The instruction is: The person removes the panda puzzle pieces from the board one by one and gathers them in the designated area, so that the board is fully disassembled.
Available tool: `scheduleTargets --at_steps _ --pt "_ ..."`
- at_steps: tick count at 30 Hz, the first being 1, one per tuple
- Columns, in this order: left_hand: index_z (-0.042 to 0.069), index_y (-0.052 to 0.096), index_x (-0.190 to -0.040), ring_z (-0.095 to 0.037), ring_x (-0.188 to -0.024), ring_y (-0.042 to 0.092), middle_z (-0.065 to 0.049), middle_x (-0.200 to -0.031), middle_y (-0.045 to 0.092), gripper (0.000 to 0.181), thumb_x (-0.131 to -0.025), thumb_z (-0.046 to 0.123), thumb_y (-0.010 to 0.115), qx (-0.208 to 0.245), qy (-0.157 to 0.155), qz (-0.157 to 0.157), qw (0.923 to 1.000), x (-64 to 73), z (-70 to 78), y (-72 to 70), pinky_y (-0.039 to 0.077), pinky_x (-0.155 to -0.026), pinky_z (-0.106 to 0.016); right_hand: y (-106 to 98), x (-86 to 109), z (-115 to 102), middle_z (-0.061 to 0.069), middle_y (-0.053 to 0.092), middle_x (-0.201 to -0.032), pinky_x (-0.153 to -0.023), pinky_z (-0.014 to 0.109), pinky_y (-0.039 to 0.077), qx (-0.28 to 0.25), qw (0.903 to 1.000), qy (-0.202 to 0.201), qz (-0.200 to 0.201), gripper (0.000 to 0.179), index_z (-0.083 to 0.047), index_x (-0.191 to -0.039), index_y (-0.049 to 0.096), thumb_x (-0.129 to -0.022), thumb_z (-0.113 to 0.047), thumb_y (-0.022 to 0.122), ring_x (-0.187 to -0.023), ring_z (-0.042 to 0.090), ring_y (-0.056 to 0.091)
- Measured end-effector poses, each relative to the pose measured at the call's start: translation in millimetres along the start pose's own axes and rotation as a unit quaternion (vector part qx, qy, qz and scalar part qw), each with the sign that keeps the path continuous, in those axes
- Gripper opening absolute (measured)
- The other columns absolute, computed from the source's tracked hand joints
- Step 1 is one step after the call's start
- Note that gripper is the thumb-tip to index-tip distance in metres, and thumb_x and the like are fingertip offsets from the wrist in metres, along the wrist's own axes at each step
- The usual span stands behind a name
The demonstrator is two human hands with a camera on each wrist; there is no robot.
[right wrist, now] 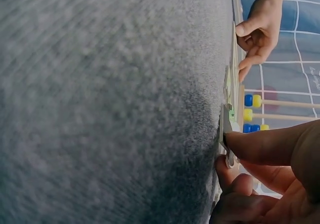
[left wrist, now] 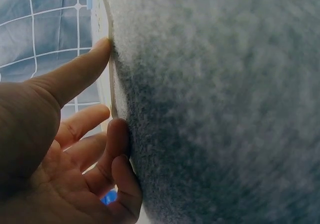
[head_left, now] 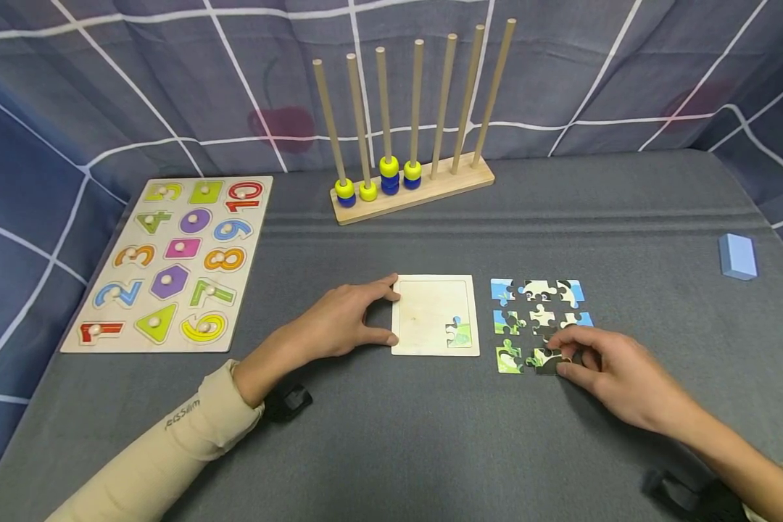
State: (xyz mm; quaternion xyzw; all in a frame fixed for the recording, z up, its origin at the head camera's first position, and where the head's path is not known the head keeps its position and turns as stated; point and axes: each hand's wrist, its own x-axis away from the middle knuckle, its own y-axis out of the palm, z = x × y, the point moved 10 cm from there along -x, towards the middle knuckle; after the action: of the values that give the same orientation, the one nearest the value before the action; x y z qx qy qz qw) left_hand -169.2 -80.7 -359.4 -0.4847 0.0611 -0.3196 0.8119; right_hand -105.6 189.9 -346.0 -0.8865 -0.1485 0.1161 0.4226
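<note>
My left hand (head_left: 342,319) rests at the left edge of a square wooden puzzle tray (head_left: 424,308), thumb near its lower corner and a finger near its upper corner. One panda jigsaw piece (head_left: 460,335) lies in the tray's lower right corner. To the right, my right hand (head_left: 616,373) pinches a jigsaw piece (head_left: 544,359) between thumb and fingers; it appears tilted in the right wrist view, and the fingers partly hide it. Beside and above this hand lie several loose panda pieces (head_left: 540,316) in rows, one of them partly covered by the fingers.
A wooden number-and-shape board (head_left: 189,286) with knobbed pieces lies at the left. Behind the tray stands a peg rack (head_left: 424,194) with yellow and blue beads on some rods. A light blue block (head_left: 738,257) sits at the far right. Gridded cloth (head_left: 235,87) surrounds the table.
</note>
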Motion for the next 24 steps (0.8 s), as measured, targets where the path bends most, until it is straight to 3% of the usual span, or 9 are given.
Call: scheduleTargets --at_steps 3,5,11,24 --pt "0.008 0.055 -0.139 -0.022 -0.125 0.052 -0.007 -0.153 0.041 0.066 -0.084 0.033 0.081 0.001 0.0 -0.001 1.0 -0.7 0.3 0.3 0.039 -0.104 -0.046 -0.4 0.2 -1.6 -0.015 0.05 -0.072 -0.053 0.023 0.033 0.012 0.9999 -0.006 0.007 0.029 -0.017 -0.102 0.07 -0.08 -0.001 0.08 -0.056 0.001 0.039" --pt "0.008 0.053 -0.14 -0.026 -0.132 0.047 -0.007 -0.151 0.044 0.068 -0.083 0.032 0.081 0.003 0.001 0.0 1.0 -1.3 0.6 -0.2 0.037 -0.106 -0.047 -0.7 0.3 -3.2 -0.015 0.047 -0.07 -0.053 0.022 0.033 0.02 0.9997 -0.009 0.011 0.03 -0.018 -0.101 0.07 -0.078 -0.001 0.081 -0.057 0.0 0.04" --pt "0.006 0.049 -0.144 -0.026 -0.133 0.046 -0.006 -0.145 0.052 0.074 -0.083 0.031 0.082 0.005 -0.002 0.001 1.0 -2.5 -0.5 -0.7 0.037 -0.106 -0.046 -1.5 1.4 -8.7 -0.015 0.049 -0.075 -0.055 0.022 0.033 0.042 0.9988 -0.018 0.018 0.032 -0.019 -0.1 0.069 -0.076 -0.002 0.082 -0.06 0.0 0.042" --pt "0.005 0.049 -0.144 -0.026 -0.134 0.045 -0.008 -0.147 0.05 0.073 -0.083 0.03 0.082 0.006 0.0 0.0 1.0 -2.8 -0.7 -0.1 0.035 -0.108 -0.045 -3.0 2.8 -7.7 -0.014 0.053 -0.082 -0.055 0.023 0.033 0.05 0.998 -0.027 0.028 0.035 -0.018 -0.103 0.071 -0.074 -0.001 0.083 -0.062 0.0 0.042"
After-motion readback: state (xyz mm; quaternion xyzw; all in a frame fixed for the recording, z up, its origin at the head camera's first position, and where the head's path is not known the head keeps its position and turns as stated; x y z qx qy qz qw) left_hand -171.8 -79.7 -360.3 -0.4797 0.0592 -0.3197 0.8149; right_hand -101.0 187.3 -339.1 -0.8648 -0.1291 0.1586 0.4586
